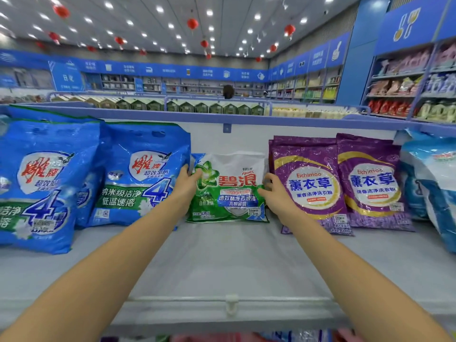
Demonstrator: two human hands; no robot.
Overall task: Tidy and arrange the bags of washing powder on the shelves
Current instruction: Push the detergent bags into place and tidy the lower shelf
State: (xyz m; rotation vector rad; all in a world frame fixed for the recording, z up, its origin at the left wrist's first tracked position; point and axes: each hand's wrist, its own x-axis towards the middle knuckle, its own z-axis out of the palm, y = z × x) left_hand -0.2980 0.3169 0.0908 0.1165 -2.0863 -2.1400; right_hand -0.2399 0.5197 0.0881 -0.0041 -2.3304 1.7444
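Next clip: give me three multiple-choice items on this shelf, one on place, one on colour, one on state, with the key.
1. The green bag stands: A between blue bags and purple bags; B on the floor; C left of all bags.
2. Bags just right of it are: A red; B purple; C yellow.
3. The hands: A hang idle; B each lift a blue bag; C grip the green bag.
Key: A, blue left, purple right; B, purple fronts; C, left hand and right hand curl on its edges.

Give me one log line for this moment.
left hand: grips green Ariel bag, left edge | right hand: grips right edge | bag: standing between blue bag and purple bag
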